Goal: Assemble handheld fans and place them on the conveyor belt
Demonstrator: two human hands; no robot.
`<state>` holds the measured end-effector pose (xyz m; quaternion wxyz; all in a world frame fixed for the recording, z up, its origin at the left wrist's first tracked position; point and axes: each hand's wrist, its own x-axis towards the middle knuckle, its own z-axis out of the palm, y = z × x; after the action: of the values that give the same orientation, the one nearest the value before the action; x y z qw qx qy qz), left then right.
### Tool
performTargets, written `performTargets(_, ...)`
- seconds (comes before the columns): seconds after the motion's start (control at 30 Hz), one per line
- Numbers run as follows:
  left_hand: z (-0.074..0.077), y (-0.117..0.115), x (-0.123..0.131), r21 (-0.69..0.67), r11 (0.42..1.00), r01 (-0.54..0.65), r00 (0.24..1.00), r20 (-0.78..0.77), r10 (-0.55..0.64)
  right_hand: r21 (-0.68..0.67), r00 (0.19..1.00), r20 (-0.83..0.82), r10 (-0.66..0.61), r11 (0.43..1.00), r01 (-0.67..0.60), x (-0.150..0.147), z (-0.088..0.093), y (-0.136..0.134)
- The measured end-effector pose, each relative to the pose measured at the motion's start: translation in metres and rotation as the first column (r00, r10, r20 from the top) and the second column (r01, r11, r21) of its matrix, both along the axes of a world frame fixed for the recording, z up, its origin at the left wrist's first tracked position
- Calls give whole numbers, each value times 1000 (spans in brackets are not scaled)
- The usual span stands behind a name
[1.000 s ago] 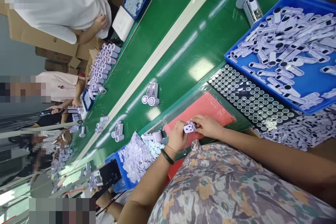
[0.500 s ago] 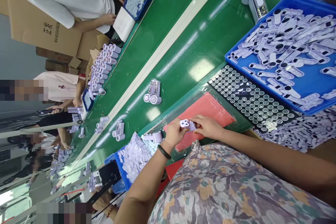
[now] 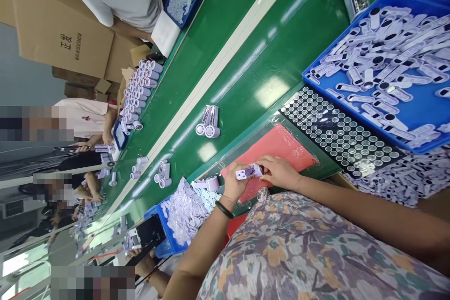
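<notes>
The left hand (image 3: 234, 183) is pinching a small lilac plastic part (image 3: 244, 174) in a narrow grip, and the right hand (image 3: 279, 171) is holding its other end, just above a red sheet (image 3: 270, 150). Farther off, a black mat of round discs (image 3: 337, 133) and a blue crate (image 3: 342, 28) are resting beside the green conveyor belt (image 3: 246, 65).

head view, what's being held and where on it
A small lilac plastic part: the left hand grips its middle, and the right hand pinches its other end with the fingers.
</notes>
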<state>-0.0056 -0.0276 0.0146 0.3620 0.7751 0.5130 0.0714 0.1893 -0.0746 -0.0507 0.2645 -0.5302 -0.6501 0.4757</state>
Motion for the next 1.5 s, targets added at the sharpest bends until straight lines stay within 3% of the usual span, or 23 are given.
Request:
performTargets(0.2, -10, -13, -3, -2, 998, -60, 997, 47, 60, 37, 998, 56, 36, 999, -38, 0, 1, -3)
performTargets(0.4, -7, -32, -13, -13, 995, -95, 990, 102, 96, 149, 974, 205, 93, 981, -125, -2, 6, -8)
performTargets(0.47, -4, -47, -35, 12, 968, -250, 964, 101, 248, 163, 967, 233, 101, 976, -141, -5, 6, -9)
performTargets(0.5, -3, -55, -50, 46, 913, -404, 912, 98, 399, 162, 966, 237, 102, 976, -143, -6, 5, -10)
performTargets(0.53, -2, -62, -67, 85, 809, -582, 813, 98, 574, 156, 965, 241, 100, 978, -141, -7, 4, -11)
performTargets(0.6, -5, -73, -101, 122, 463, -878, 476, 112, 873, 141, 963, 255, 90, 982, -129, -10, 2, -13)
performTargets(0.63, -8, -76, -116, 78, 281, -956, 289, 112, 951, 136, 960, 268, 85, 983, -125, -11, 0, -14)
performTargets(0.67, -13, -76, -129, -5, 136, -991, 134, 98, 986, 134, 955, 285, 82, 983, -125, -11, -2, -15)
performTargets(0.7, -18, -73, -138, -106, 36, -994, 28, 74, 997, 134, 949, 303, 84, 982, -130, -12, -3, -17)
performTargets(0.73, -25, -70, -144, -208, -21, -978, -32, 51, 998, 136, 944, 320, 87, 981, -136, -12, -5, -17)
performTargets(0.77, -31, -65, -148, -295, -42, -955, -55, 36, 998, 138, 939, 330, 93, 980, -145, -11, -7, -18)
performTargets(0.9, -47, -51, -144, -452, -5, -892, -38, 65, 997, 130, 944, 308, 118, 978, -165, -9, -10, -18)
performTargets(1.03, -46, -60, -134, -513, 81, -855, 0, 156, 988, 85, 952, 296, 81, 990, -111, -12, -11, -17)
performTargets(1.3, -42, -72, -138, -370, 312, -875, 236, 237, 942, 46, 976, 217, -14, 999, 5, -20, -16, -3)
performTargets(1.4, -29, -57, -137, -268, 410, -872, 346, 255, 903, 13, 985, 169, -25, 1000, 23, -27, -2, 20)
performTargets(1.5, -13, -22, -138, -230, 528, -817, 441, 341, 830, 25, 993, 116, -4, 1000, 2, -44, 20, 63)
